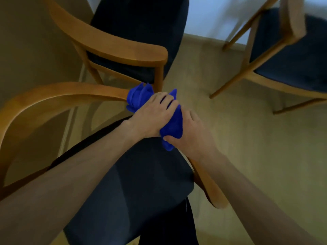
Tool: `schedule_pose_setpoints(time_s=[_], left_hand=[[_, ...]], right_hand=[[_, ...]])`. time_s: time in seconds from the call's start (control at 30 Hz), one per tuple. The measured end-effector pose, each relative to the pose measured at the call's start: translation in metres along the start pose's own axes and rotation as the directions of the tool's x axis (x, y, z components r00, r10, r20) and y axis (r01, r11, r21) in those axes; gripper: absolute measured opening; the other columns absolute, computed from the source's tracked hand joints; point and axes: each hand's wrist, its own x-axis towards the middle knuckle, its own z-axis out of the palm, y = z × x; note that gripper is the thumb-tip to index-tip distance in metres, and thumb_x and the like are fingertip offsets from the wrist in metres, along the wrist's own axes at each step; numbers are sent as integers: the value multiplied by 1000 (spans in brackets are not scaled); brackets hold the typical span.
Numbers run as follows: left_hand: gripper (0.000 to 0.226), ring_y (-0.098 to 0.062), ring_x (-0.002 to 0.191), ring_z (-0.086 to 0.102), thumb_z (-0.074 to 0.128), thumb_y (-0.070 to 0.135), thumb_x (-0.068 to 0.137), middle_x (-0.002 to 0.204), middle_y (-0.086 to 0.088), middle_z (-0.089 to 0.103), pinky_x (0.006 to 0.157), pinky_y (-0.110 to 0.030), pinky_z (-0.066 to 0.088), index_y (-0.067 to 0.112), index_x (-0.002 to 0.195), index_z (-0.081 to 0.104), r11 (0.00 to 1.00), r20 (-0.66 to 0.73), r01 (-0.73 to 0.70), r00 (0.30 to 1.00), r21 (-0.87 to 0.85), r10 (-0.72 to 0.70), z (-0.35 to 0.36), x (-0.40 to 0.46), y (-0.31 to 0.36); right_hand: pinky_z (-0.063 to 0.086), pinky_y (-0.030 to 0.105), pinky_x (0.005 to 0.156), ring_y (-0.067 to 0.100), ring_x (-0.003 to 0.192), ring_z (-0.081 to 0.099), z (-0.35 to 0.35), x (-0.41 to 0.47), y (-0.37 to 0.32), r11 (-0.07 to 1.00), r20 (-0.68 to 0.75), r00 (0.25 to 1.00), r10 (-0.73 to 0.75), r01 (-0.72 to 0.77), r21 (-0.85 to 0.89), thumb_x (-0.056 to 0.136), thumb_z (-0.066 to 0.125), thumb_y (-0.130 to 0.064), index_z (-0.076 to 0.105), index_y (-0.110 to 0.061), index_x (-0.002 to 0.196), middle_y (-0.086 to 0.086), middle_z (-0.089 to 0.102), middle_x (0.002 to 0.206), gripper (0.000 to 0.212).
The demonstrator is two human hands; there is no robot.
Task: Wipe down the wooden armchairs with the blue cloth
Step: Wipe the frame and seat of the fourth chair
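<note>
both forearms crossed; l hand (pixel 150 119) + r hand (pixel 190 137) gripping blue cloth (pixel 139 96) at armrest (pixel 70 91) end.

You look down on a tan floor (pixel 247 138) that fills the right half of your view. A pale wall (pixel 212 16) runs across the top, meeting the floor along a low skirting (pixel 200 37). At the bottom, a dark trouser leg (pixel 169 230) shows below you, standing on the floor. On the left the floor lies in olive shadow.
</note>
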Motion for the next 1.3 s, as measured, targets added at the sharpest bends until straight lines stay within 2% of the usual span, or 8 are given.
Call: schedule_pose_setpoints(time_s=[0.27, 0.5, 0.63, 0.7, 0.8, 0.9, 1.13, 1.3], left_hand=[[79, -38, 148, 2, 54, 19, 90, 159, -23, 9, 121, -48, 12, -1, 151, 9, 999, 20, -45, 999, 17, 45, 16, -37, 141], [70, -26, 149, 4, 47, 15, 98, 162, -13, 6, 117, -30, -2, 4, 153, 7, 1000, 132, -25, 991, -1, 25, -9, -73, 187], [67, -23, 148, 14, 52, 11, 97, 160, -11, 17, 118, -29, 14, 7, 153, 16, 929, 191, 192, 972, -317, -136, -52, -94, 197], [67, -23, 144, 27, 56, 12, 95, 156, -11, 29, 114, -32, 26, 6, 152, 22, 815, 155, 338, 941, -472, -300, -76, -118, 207], [62, -24, 127, 50, 61, 16, 92, 141, -11, 50, 101, -39, 45, 4, 147, 34, 624, 89, 448, 850, -641, -519, -112, -160, 221], [50, -14, 114, 57, 55, 27, 96, 129, -1, 59, 94, -37, 49, 15, 143, 42, 491, 3, 417, 764, -764, -645, -152, -198, 234], [72, 0, 112, 51, 74, 36, 79, 126, 20, 46, 92, -22, 48, 31, 140, 36, 473, -156, 400, 611, -785, -776, -221, -246, 271], [69, -2, 127, 44, 67, 55, 81, 145, 20, 31, 94, -14, 47, 45, 140, 34, 442, -225, 262, 582, -858, -782, -276, -287, 262]], right_hand=[[25, 24, 112, 19, 147, 23, 18, -138, 53, 985, -100, 981, 168, -170, -10, 79, 74, -49, 16, -11, 155, 6, 20, 162, 103], [46, 46, 101, 24, 122, 52, 9, -203, 41, 867, -40, 904, 425, -395, 303, 82, 74, -39, 22, -29, 152, 7, 40, 148, 87], [38, 49, 109, 22, 119, 55, -14, -217, 18, 832, -40, 904, 425, -373, 410, 80, 70, -27, 21, -22, 152, 3, 54, 136, 87], [49, 43, 97, 19, 109, 60, -34, -225, 11, 760, 24, 902, 432, -378, 528, 73, 72, -31, 32, -19, 144, 3, 59, 128, 81], [48, 21, 80, 1, 99, 58, -66, -238, 3, 835, 116, 974, 195, -227, 502, 71, 67, -68, 55, -33, 122, -17, 60, 112, 62], [44, 14, 86, -9, 108, 54, -98, -249, -16, 857, 94, 991, -94, 32, 515, 69, 53, -88, 52, -50, 125, -30, 55, 118, 68], [45, 12, 91, -11, 115, 52, -164, -270, -83, 790, 198, 823, -533, 400, 464, 94, 45, -61, 39, -65, 133, -33, 53, 126, 39], [49, 25, 95, 2, 115, 55, -221, -269, -127, 687, 220, 664, -715, 607, 400, 101, 50, -25, 45, -41, 133, -22, 55, 126, 36]])
